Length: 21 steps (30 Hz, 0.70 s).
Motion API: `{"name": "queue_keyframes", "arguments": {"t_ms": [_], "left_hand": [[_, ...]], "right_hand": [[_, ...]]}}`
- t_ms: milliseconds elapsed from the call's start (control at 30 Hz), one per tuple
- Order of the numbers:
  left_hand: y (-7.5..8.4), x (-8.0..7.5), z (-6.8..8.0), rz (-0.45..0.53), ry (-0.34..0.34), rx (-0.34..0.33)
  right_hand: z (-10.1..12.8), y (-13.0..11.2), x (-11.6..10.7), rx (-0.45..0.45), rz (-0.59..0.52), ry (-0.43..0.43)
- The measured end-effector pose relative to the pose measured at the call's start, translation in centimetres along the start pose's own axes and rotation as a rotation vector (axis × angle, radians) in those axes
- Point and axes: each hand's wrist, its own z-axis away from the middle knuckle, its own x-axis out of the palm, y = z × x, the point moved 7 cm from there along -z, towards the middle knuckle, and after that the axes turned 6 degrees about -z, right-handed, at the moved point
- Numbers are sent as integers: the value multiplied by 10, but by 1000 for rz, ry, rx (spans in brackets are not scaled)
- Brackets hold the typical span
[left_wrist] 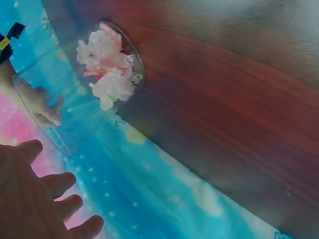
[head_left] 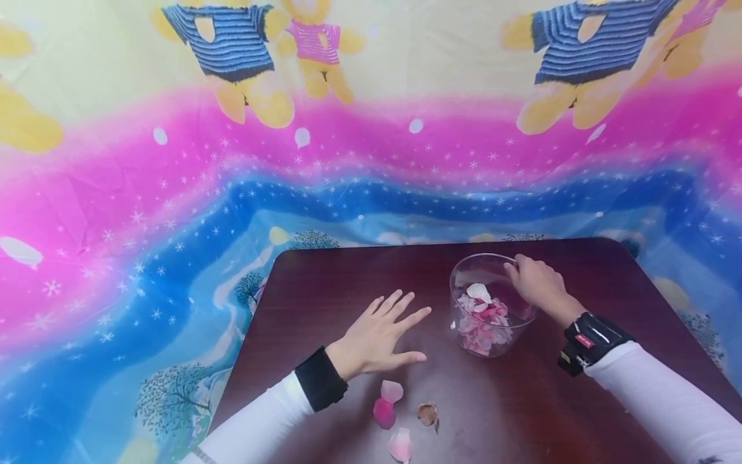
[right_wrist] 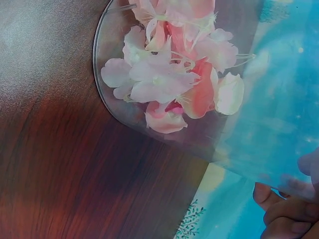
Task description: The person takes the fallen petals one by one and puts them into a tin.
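A clear container (head_left: 493,258) with pink and white flower petals (head_left: 484,325) inside stands on the table's right half. My right hand (head_left: 536,280) grips its rim at the far right side, thumb and fingers on either side of the wall, as the right wrist view also shows at the fingers (right_wrist: 286,214). To the left of the container my left hand (head_left: 377,335) hovers palm down with fingers spread, holding nothing. In the left wrist view its fingertips point toward the container. Several loose petals (head_left: 384,412) lie on the table below the left hand.
The dark wooden table (head_left: 336,277) has a brown dried petal (head_left: 428,414) on it near the front. Behind and beside the table hangs a printed cloth (head_left: 377,142) with cartoon bears.
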Motion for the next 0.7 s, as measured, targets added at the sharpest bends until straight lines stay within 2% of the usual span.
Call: {"name": "queue_keyframes", "arguments": {"t_ms": [167, 367, 500, 700], "left_hand": [[-4, 11, 11, 19, -30, -12], [-7, 28, 24, -7, -80, -18], [-4, 40, 32, -43, -95, -1], [5, 60, 36, -46, -90, 39]], "right_hand": [[0, 0, 2, 0, -3, -4], [0, 0, 1, -4, 0, 6], [0, -1, 0, 1, -2, 4], [-1, -1, 0, 8, 1, 3]]}}
